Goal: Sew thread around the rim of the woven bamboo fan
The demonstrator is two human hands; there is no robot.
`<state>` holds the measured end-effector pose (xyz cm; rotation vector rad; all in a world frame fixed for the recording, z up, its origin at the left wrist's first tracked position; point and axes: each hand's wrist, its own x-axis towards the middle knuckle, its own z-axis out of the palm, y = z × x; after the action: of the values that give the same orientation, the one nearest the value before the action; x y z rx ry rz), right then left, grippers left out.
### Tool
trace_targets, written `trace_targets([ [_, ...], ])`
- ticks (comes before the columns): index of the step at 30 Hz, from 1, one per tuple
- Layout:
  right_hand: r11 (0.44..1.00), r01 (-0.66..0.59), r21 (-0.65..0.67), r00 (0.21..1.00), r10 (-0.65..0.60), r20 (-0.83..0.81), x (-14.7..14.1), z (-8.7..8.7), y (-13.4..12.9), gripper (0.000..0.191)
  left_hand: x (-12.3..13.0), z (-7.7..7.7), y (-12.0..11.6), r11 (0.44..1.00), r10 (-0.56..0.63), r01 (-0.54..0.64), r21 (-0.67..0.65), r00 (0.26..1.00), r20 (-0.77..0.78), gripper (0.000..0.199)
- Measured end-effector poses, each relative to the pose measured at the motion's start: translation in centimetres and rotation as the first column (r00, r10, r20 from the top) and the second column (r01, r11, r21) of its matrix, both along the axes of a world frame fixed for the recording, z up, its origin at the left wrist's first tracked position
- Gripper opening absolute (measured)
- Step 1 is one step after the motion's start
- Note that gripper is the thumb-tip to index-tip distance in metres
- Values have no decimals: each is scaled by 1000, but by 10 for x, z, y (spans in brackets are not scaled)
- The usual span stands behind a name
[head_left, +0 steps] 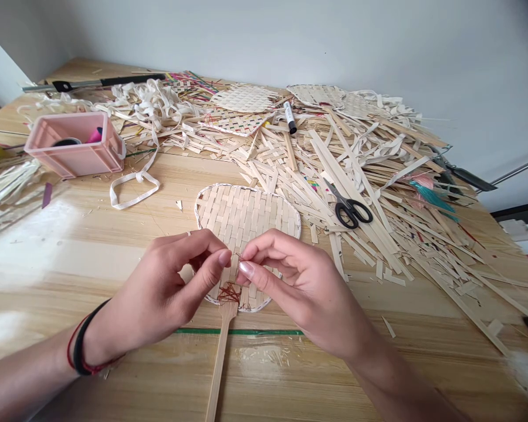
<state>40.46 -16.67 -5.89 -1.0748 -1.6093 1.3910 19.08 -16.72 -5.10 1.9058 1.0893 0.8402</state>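
A woven fan point(250, 214) of pale strips lies on the wooden table, its rim bound in white. Dark red thread point(229, 293) criss-crosses where the wooden handle point(219, 369) meets the weave. Over the lower part of the fan, my left hand point(180, 281) pinches thumb and forefinger together. Close to its right, my right hand point(290, 275) is also pinched, fingertips a small gap away. A bit of thin dark thread seems to show at the right fingertips; what each pinch holds is too small to make out.
Black-handled scissors point(352, 212) lie on a pile of loose strips point(308, 176) at the right. A pink box point(77, 155) stands at the left, near white ribbon point(134, 190). Behind are a glue stick point(289, 117) and other woven pieces point(244, 98).
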Motion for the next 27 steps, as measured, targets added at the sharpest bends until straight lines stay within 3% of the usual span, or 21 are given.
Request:
trace_targets([
  [14, 1000, -3, 17, 1000, 2, 25, 0, -1, 0, 3, 1, 0, 0, 1000, -13, 13, 4, 1000, -18, 29],
  [27, 974, 6, 225, 990, -37, 137, -3, 1, -2, 6, -1, -1, 0, 998, -57, 57, -19, 998, 5, 28],
])
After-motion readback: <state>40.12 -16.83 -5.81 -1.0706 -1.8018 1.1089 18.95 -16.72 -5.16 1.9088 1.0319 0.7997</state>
